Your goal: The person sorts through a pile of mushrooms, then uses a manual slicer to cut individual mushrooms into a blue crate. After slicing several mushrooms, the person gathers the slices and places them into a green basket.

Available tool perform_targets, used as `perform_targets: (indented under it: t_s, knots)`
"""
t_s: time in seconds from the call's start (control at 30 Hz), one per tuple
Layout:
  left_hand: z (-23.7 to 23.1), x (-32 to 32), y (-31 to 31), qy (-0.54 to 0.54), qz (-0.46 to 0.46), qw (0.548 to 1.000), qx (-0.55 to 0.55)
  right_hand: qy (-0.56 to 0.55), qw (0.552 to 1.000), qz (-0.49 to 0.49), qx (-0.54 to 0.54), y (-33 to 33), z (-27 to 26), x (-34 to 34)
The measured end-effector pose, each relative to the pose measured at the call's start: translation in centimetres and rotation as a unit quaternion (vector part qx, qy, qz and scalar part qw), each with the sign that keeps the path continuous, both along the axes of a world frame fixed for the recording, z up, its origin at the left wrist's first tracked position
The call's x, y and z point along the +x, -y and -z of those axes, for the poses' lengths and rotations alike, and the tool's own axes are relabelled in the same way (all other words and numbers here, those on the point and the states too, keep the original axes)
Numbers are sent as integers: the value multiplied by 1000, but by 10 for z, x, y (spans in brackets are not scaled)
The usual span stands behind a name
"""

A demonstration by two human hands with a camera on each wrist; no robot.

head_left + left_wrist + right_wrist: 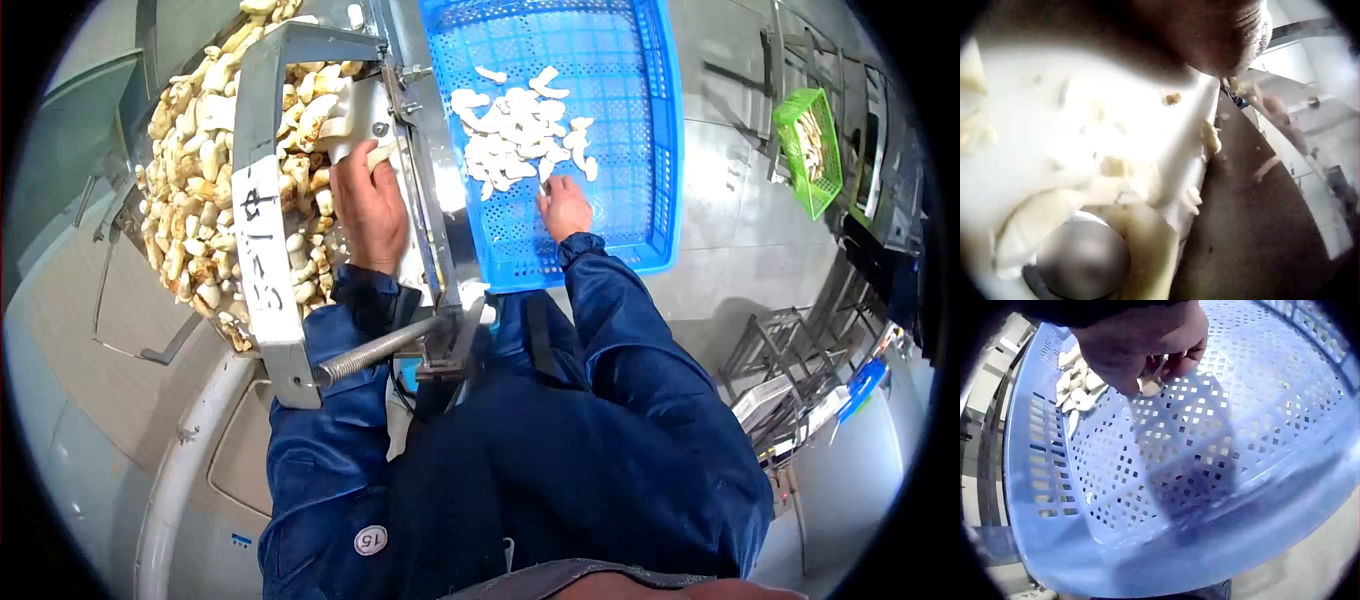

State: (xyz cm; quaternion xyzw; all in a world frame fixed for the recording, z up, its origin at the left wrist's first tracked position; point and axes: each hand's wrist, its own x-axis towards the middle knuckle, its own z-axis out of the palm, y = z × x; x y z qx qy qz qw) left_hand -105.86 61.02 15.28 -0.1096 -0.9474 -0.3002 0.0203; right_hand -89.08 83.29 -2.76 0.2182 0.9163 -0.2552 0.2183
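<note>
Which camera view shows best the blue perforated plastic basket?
The head view: it shows most of the blue perforated plastic basket, both long sides and the white pieces inside, though the far end is cut off. The right wrist view shows its near wall and holes closer, but less overall. The left wrist view does not show it.

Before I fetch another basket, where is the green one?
The green basket is at the head view's far right, to the right of the blue basket.

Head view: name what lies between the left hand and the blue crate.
The head view shows a long metal bar between left hand and blue crate.
</note>
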Motion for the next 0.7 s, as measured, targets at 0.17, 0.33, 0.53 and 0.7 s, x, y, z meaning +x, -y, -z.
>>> perform_targets:
  t_s: [0.17, 0.33, 0.53, 0.7]
  knots:
    - [2, -2, 2, -2, 10, 1000, -6, -60, 998, -26, -11, -14, 9, 6]
    - [2, -2, 3, 13, 4, 1000, -9, -134, 973, 62, -175, -16, -33, -70]
    - [4, -2, 4, 14, 1, 1000, 2, -150, 982, -105, -38, -8, 6, -100]
    - [2, -4, 5, 1, 19, 1000, -11, -201, 970, -133, -39, -12, -9, -111]
